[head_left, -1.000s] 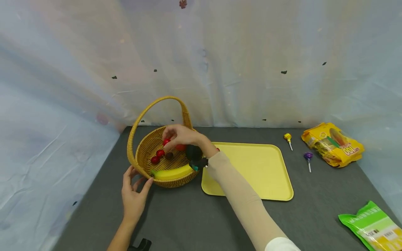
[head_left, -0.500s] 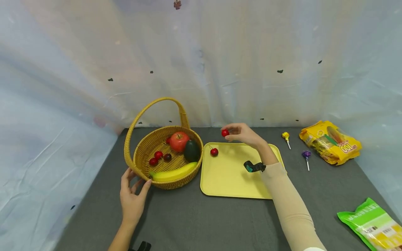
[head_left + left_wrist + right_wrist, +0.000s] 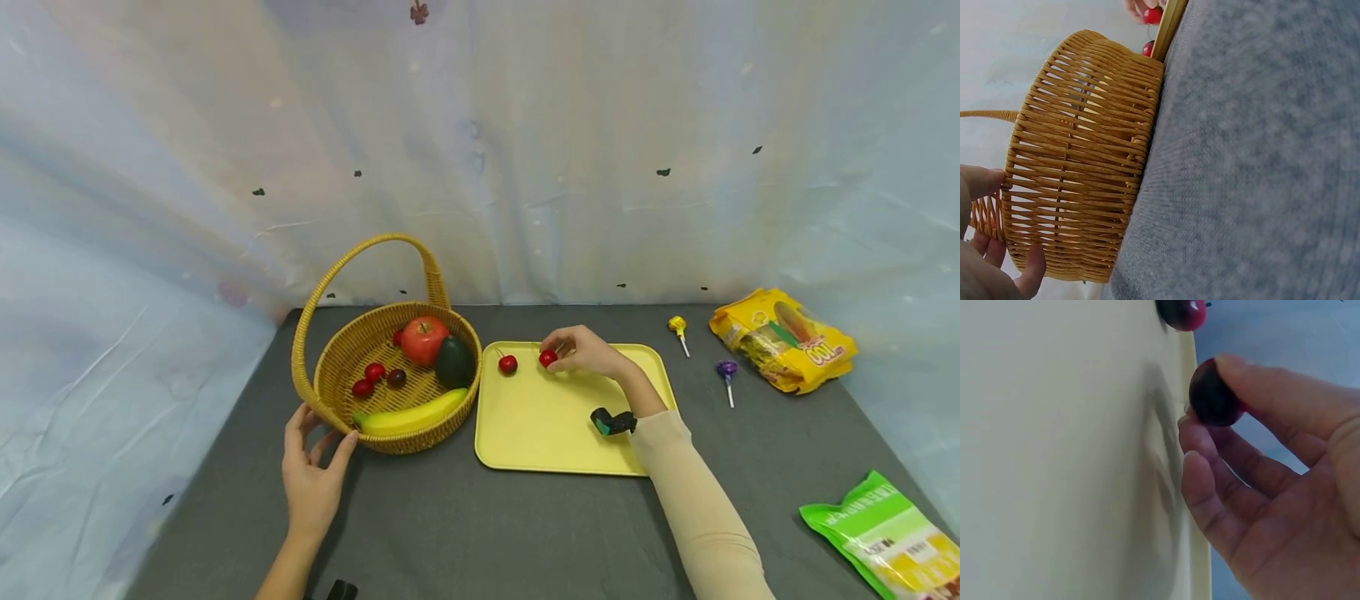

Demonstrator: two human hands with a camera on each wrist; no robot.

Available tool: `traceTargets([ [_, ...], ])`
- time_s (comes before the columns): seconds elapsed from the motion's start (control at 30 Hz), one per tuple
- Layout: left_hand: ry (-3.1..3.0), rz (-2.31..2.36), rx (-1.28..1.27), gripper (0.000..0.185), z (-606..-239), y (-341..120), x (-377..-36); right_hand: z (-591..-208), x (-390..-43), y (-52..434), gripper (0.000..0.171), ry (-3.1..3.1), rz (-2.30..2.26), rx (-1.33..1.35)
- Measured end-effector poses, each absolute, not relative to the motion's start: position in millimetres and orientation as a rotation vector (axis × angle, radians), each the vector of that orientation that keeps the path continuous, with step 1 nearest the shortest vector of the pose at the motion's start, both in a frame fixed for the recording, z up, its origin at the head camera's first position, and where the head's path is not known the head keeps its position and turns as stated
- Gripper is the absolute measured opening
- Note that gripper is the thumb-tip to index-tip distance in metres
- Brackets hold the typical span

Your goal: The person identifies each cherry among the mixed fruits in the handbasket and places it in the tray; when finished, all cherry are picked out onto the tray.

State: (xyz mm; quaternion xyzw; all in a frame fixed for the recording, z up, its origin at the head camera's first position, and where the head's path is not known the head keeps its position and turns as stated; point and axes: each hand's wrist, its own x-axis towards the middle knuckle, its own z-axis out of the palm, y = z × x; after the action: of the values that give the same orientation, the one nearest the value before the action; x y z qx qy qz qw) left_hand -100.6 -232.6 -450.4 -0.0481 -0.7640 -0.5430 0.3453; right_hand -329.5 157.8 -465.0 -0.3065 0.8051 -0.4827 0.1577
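Note:
My right hand (image 3: 587,353) pinches a red cherry (image 3: 548,358) between thumb and fingers, low over the back part of the yellow tray (image 3: 558,433). In the right wrist view this cherry (image 3: 1212,395) looks dark, near the tray's raised edge. Another cherry (image 3: 507,365) with a stem lies on the tray to its left. My left hand (image 3: 313,483) grips the rim of the wicker basket (image 3: 405,443) at its near left, by the handle's foot. Inside the basket are a red apple (image 3: 424,340), a dark green avocado (image 3: 454,363), a banana (image 3: 412,417) and several cherries (image 3: 375,372).
Right of the tray lie a yellow lollipop (image 3: 678,327) and a purple lollipop (image 3: 727,370). A yellow snack bag (image 3: 787,340) sits at the back right, a green bag (image 3: 885,537) at the front right. The dark grey tabletop (image 3: 480,533) ends at a hanging pale curtain (image 3: 525,167).
My right hand has carried a cherry from the basket rightward to the tray and lowered it there. The left hand keeps its grip on the basket rim.

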Motion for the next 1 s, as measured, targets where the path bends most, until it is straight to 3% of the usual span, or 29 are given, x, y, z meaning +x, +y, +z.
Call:
traceTargets([
  [0.43,-1.973,-1.398,-0.122,0.069,-450,-232,-99,-473,-323,148,0.027,2.387,-1.264,-0.868],
  [1.0,-1.983,-1.388,-0.122,0.070,-452,-233,-101,-471,-318,146,0.027,2.350,-1.268,-0.920],
])
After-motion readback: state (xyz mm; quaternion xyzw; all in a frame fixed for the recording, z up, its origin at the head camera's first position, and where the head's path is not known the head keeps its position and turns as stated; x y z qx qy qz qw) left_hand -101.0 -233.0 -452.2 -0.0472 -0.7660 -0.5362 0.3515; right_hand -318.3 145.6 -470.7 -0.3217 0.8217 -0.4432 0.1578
